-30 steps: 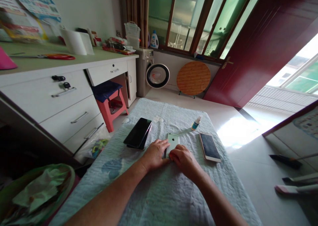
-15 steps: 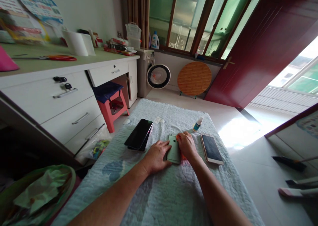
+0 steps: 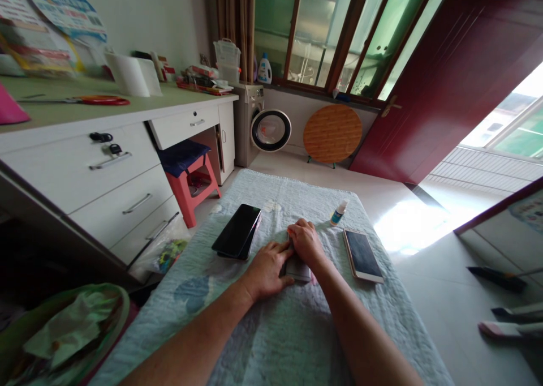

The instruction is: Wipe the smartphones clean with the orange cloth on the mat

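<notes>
A smartphone (image 3: 299, 271) lies back up on the quilted cloth in front of me, only its lower part showing. My left hand (image 3: 269, 267) grips it from the left, fingers along its side and thumb by its bottom edge. Across the phone's upper part is my right hand (image 3: 304, 240), fingers bunched over a bit of orange cloth (image 3: 290, 232) that is mostly hidden. Left of my hands, a black phone or tablet (image 3: 238, 227) rests tilted on another flat device. To the right are a white-framed phone (image 3: 363, 254), screen up, and a small spray bottle (image 3: 338, 213).
The pale quilted cloth (image 3: 271, 193) covers the surface under the devices. A white desk (image 3: 127, 176) with drawers and a red stool (image 3: 190, 182) stand left, above a waste basket (image 3: 123, 301). Farther off are a washing machine (image 3: 246, 125) and a round tabletop (image 3: 333, 132).
My right hand has moved left and slightly up, from the phone's right edge onto its upper part, with the orange cloth under its fingers. My left hand stays at the phone's left side.
</notes>
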`<state>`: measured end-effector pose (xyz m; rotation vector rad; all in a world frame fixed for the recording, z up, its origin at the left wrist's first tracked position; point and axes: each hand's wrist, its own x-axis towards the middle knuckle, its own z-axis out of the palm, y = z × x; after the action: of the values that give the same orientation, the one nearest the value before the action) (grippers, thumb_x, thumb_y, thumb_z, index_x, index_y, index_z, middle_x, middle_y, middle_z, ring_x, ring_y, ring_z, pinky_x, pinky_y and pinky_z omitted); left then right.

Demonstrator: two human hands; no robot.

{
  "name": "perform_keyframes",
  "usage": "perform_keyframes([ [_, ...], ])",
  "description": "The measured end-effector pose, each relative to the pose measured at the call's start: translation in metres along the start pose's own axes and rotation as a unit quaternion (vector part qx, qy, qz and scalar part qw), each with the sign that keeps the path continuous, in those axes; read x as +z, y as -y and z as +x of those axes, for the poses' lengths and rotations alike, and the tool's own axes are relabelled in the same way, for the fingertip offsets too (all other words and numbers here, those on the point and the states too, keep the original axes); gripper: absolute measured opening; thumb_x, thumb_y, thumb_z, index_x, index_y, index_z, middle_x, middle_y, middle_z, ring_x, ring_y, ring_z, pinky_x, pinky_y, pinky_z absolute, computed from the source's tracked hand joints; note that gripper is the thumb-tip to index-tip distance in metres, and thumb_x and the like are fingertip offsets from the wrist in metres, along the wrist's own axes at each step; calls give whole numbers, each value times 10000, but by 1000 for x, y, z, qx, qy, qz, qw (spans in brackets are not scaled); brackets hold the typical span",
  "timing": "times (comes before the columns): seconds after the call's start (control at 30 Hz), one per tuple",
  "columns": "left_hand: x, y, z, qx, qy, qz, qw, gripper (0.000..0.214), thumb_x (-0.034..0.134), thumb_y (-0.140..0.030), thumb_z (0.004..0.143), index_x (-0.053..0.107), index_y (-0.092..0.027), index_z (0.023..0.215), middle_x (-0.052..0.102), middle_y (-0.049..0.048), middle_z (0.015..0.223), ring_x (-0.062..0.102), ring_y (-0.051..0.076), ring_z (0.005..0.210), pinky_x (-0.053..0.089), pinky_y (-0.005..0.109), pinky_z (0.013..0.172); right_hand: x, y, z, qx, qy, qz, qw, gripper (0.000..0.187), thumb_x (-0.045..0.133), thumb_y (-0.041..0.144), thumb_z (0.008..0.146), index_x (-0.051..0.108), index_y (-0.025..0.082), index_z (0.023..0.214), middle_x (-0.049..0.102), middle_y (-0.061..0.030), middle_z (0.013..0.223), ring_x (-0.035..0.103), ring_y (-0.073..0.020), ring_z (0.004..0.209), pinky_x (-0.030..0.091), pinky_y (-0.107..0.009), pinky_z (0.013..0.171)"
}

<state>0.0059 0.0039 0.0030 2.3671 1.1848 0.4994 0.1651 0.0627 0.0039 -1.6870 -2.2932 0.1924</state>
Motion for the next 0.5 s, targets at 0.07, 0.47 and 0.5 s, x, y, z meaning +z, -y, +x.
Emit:
perform_keyframes([
  [0.07, 1, 0, 0, 2, -4, 6, 1000, 696, 765, -389, 722, 521, -224, 1353, 501, 70, 1440, 478, 312, 1234, 367, 432, 1084, -2, -5, -1, 1, -7, 6, 1000, 251, 478, 231, 972, 714, 214, 892, 614, -54, 939, 506, -167, 905, 336, -252, 828],
  [0.47, 3, -4, 3, -20, -6, 31, 999, 615, 689, -434, 769, 551, -208, 1324, 476, 92, 1465, 466, 345, 1231, 391, 474, 1036, -10, -36, -9, 94, -25, -17, 995, 251, 477, 216, 959, 720, 189, 903, 617, -74, 909, 518, -177, 859, 338, -269, 806],
  [0.5, 4, -4, 3, -21, -3, 31, 999, 616, 687, -437, 772, 545, -213, 1329, 472, 90, 1468, 460, 346, 1236, 387, 477, 1037, -9, -34, -8, 92, -26, -17, 995, 246, 480, 212, 956, 719, 191, 904, 618, -75, 913, 517, -181, 869, 339, -271, 808],
])
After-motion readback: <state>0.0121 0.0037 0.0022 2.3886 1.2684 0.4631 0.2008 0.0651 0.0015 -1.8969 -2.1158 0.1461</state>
